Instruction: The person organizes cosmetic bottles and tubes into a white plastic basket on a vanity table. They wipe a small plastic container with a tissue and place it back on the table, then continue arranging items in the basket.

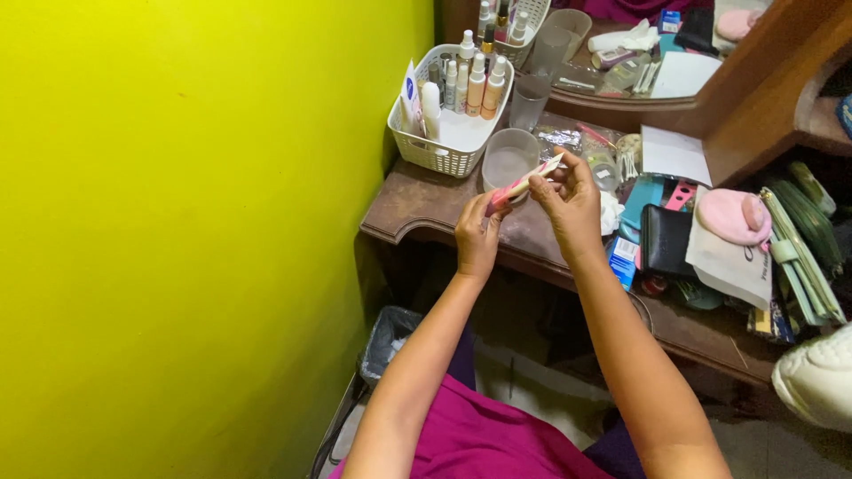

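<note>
You hold a slim pink and white tube above the brown dresser, just in front of a clear cup. It looks light and squeezable, so grip gently. Your left hand closes round its lower end; your right hand pinches the top, wrists raised.

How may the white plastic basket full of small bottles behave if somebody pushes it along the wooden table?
The white plastic lattice basket would probably slide as one piece. Its upright small bottles look top-heavy and might topple. It sits close to the table edge, so it could slip off.
</note>
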